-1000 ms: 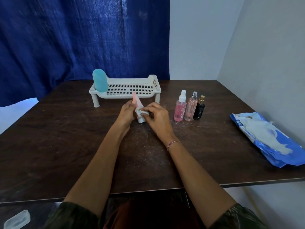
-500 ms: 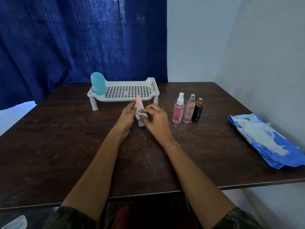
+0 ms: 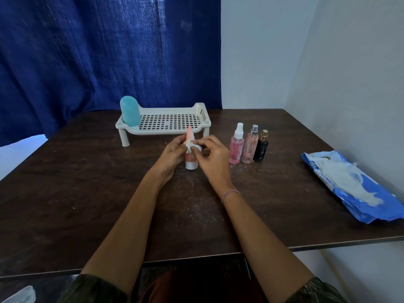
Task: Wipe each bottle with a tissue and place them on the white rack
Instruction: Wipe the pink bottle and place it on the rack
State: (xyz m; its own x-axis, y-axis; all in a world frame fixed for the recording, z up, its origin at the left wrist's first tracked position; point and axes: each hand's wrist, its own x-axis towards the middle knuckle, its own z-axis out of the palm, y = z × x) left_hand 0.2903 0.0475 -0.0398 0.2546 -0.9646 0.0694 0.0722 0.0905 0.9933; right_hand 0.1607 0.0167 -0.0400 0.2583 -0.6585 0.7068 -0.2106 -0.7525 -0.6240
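Our left hand [image 3: 172, 153] gripped the tube [image 3: 190, 164], which stood cap-down on the table [image 3: 87, 193] before the rack [image 3: 175, 122]. Our right hand [image 3: 213, 158] pinched the tissue [image 3: 192, 147] against it. A hard rub could tip it (narrow base) into the bottles [image 3: 249, 145] nearby.

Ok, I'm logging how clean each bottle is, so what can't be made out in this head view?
All in the head view:
Pink bottle: middle covered by the tissue, left hand and right hand.
Row of three bottles: labels and any smudges too small to read.
Blue pack: print too small.
Clear object: cut off by the bottom-left corner.
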